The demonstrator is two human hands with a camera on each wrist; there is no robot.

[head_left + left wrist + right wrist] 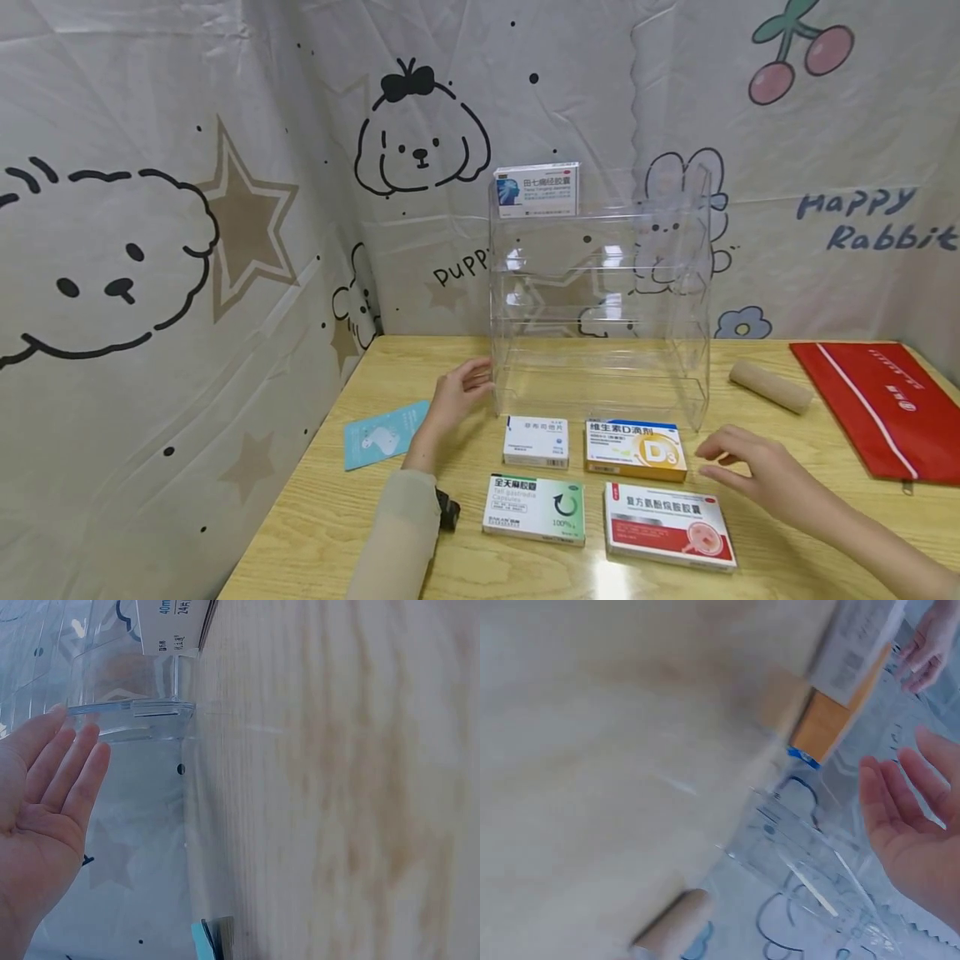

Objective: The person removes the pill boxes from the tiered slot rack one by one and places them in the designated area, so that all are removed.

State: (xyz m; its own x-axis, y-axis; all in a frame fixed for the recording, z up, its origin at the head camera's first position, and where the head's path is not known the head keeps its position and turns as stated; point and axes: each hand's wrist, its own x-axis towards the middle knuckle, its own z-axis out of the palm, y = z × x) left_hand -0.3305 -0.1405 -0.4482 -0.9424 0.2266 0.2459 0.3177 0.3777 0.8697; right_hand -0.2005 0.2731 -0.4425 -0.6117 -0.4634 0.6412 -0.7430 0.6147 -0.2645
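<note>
A clear plastic tiered display rack (600, 362) stands on the table, with a medicine box (537, 190) on its top tier at the left. My left hand (457, 398) is at the rack's lower left side, fingertips right at its edge; the left wrist view shows the fingers (71, 776) extended. My right hand (753, 467) hovers beside the orange and white vitamin D drops box (633, 450), fingers loosely bent around nothing. Left of that box is a small white tablet box (536, 442). Nearer me lie a green and white capsule box (534, 508) and a red and white capsule box (670, 525).
A blue packet (386, 435) lies left of my left forearm. Behind my right hand are a brown cardboard tube (770, 387) and a red zip pouch (885, 408). A printed cloth (420, 275) hangs behind the table and along its left side.
</note>
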